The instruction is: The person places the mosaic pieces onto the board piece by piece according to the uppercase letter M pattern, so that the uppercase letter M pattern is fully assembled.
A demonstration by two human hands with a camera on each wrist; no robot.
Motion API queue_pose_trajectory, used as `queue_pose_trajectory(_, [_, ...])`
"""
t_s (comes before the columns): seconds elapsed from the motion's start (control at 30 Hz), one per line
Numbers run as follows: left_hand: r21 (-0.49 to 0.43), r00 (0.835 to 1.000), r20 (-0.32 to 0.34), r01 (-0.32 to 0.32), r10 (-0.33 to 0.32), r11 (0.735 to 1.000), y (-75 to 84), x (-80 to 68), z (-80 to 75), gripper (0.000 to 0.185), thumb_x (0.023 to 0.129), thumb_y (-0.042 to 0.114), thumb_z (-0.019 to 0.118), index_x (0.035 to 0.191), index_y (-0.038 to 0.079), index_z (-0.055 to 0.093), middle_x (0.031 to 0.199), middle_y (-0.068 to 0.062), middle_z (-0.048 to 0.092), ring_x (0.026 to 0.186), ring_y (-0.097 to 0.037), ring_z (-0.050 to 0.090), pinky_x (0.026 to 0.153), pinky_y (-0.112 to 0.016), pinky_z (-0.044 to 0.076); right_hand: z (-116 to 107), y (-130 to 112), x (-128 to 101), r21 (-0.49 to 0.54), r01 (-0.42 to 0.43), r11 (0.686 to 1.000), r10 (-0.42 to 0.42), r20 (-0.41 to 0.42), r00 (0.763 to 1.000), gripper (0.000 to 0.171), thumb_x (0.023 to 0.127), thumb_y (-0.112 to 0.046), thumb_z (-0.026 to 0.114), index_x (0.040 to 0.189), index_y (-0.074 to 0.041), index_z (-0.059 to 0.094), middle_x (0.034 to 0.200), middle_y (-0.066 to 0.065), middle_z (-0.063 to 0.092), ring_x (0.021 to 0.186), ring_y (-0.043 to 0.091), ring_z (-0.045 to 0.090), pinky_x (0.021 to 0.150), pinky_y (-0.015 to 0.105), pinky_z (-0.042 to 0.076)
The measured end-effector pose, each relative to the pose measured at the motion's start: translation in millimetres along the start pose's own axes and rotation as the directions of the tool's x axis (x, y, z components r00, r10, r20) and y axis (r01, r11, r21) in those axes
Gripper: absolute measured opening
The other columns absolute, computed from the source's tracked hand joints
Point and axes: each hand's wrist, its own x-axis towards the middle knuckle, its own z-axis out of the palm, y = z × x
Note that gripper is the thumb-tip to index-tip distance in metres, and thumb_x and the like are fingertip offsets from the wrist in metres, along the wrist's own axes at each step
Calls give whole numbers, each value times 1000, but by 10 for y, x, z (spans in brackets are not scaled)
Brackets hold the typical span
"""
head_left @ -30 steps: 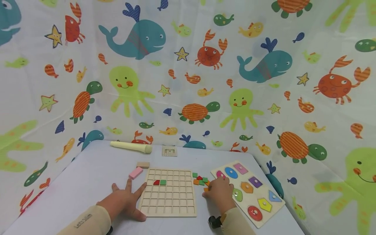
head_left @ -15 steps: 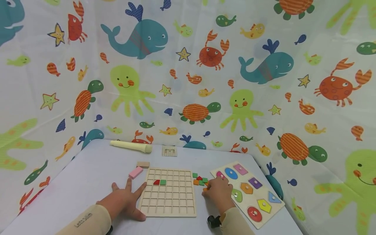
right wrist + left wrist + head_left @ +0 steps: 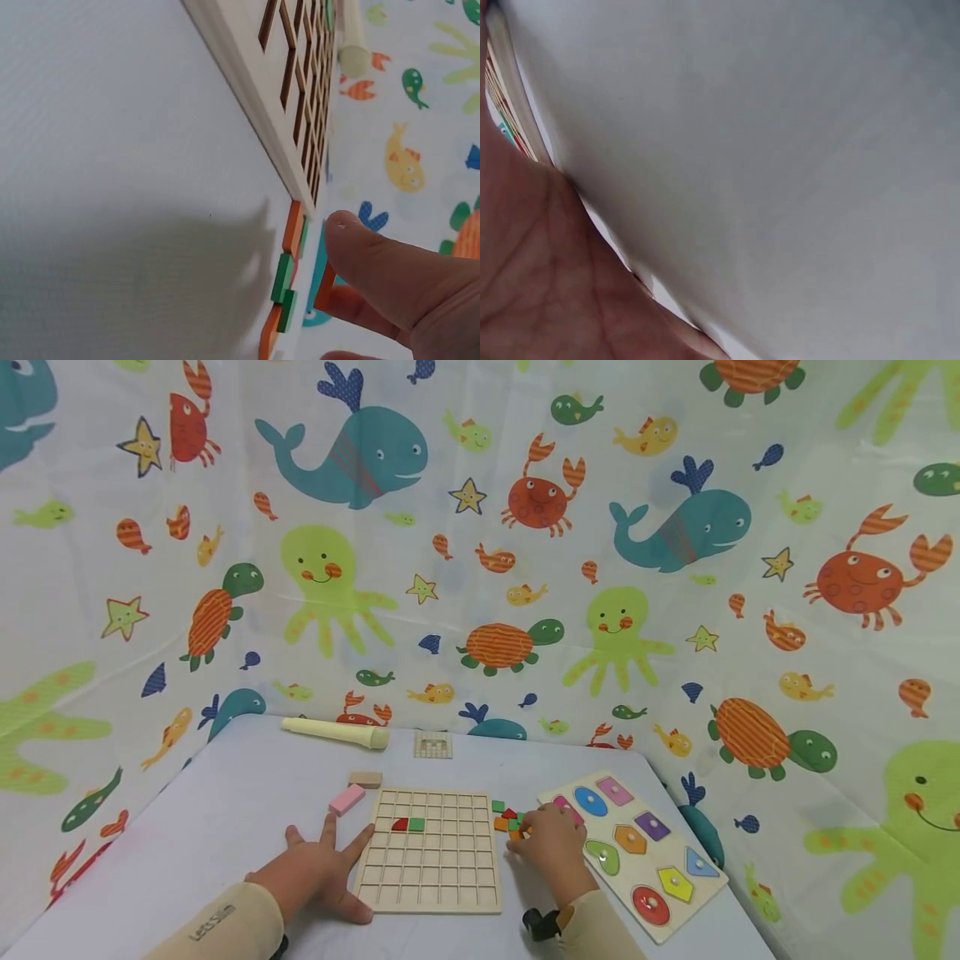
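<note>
A wooden grid board (image 3: 429,852) lies on the table (image 3: 225,827) with a red tile (image 3: 400,825) and a green tile (image 3: 416,825) in its second row. My left hand (image 3: 318,868) rests flat on the table, fingers spread, touching the board's left edge. Just right of the board sits a small pile of orange, green and red tiles (image 3: 508,817). My right hand (image 3: 551,843) is at this pile and pinches an orange tile (image 3: 325,286) between thumb and finger. In the right wrist view the pile (image 3: 285,281) stands beside the board's edge (image 3: 262,97).
A shape puzzle board (image 3: 637,852) with coloured knobbed pieces lies right of my right hand. A pink block (image 3: 347,799) and a tan block (image 3: 365,780) lie left of the grid. A cream cylinder (image 3: 333,733) and a small grid piece (image 3: 432,744) lie at the table's back.
My right hand has shifted a little up and left into the tile pile and now pinches an orange tile. The left hand has stayed put.
</note>
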Motion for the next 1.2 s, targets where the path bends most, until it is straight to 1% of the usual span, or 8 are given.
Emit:
queue_pose_trajectory(0.07, [1,1000,-1,-1,1,1000,-4,3,5,141,52,86,87,168,35,27,173,-35,5,140,-86,1,83,-101,24,7,-4,1,18,10,1000,-10,8,1000,28,77,-43,96,91,-26,80,122,8,67,120,34,54,105,68,44])
queue_pose_trajectory(0.23, [2,1000,-4,-3,3,1000,-9,5,11,141,52,87,87,168,35,26,173,-36,5,139,-87,1,83,-101,23,45,-11,18,33,21,999,-22,23,999,28,77,-44,95,91,-27,78,116,7,67,113,31,57,98,63,48])
queue_pose_trajectory(0.43, [-3,1000,-3,2,-2,1000,-16,7,10,141,52,86,87,168,36,26,173,-35,4,140,-86,0,83,-101,23,33,-106,8,39,27,999,-28,25,999,30,77,-44,95,96,-26,80,115,7,68,112,29,58,99,62,50])
queue_pose_trajectory(0.6, [-12,1000,0,12,-12,1000,-19,4,5,141,51,86,88,168,37,26,174,-33,3,141,-85,-1,83,-101,22,26,-245,-13,9,92,996,-92,-7,996,33,75,-48,95,93,-26,79,112,6,68,110,29,59,98,61,50])
queue_pose_trajectory(0.77, [-12,1000,9,10,-10,1000,-11,5,1,140,52,86,88,168,37,26,174,-33,3,141,-85,0,83,-101,23,48,-364,-30,-17,155,988,-155,-12,988,32,76,-53,93,90,-28,78,113,4,68,110,30,57,98,61,48])
queue_pose_trajectory(0.93, [-10,1000,10,13,-13,1000,-23,28,20,141,51,87,87,168,38,26,174,-32,3,141,-85,-1,83,-101,23,68,-455,-61,-2,208,978,-208,-20,978,30,78,-53,92,91,-30,77,116,3,67,110,30,57,97,63,47])
queue_pose_trajectory(1.07, [-18,1000,5,19,-19,1000,-26,33,20,141,50,87,87,168,39,26,175,-31,2,142,-84,-2,83,-101,23,82,-536,-75,19,222,975,-222,-17,975,31,78,-51,93,95,-30,79,118,3,67,112,29,57,96,61,47])
queue_pose_trajectory(1.2, [-19,1000,6,15,-15,1000,-25,27,17,141,50,87,87,168,38,26,175,-32,2,142,-84,-2,84,-101,23,82,-612,-94,30,243,970,-242,-27,970,32,79,-51,92,95,-27,80,118,4,67,112,30,58,95,61,47])
